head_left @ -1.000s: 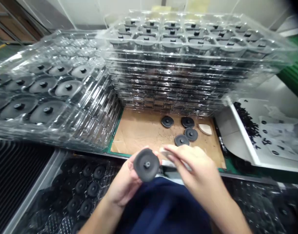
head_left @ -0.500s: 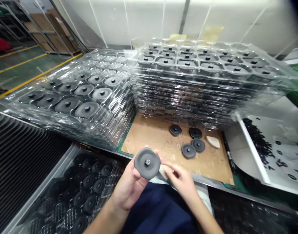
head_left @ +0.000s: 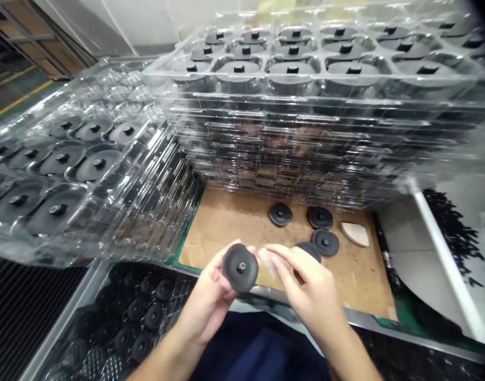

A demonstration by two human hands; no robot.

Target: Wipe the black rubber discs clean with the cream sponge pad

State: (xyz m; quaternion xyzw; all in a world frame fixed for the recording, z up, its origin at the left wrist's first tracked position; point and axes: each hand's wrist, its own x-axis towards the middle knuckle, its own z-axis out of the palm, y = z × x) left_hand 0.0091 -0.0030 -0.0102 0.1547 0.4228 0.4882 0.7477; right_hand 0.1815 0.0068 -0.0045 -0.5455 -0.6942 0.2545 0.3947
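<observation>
My left hand (head_left: 212,296) holds a round dark grey disc (head_left: 235,275) by its edge, with the disc's small central stud facing up. Just right of the disc, my right hand (head_left: 309,278) pinches a pale, blurred piece (head_left: 271,263). Beyond my hands, several similar discs lie on a brown cardboard sheet (head_left: 222,217): one alone (head_left: 281,214), one farther right (head_left: 320,217), one touching it (head_left: 325,242), and one partly hidden by my right hand (head_left: 308,250). A cream-coloured wedge (head_left: 355,234) rests at the right of the sheet.
Tall stacks of clear trays (head_left: 305,111) holding discs stand behind the cardboard, with another stack (head_left: 147,174) at the left. A white bin (head_left: 448,264) with small black parts is at the right. Below left sits a lower tray (head_left: 127,323) of dark discs.
The view has shifted closer to the tray stacks. My right hand has risen with the pale piece and now covers part of a disc on the cardboard. The held disc is tilted differently.
</observation>
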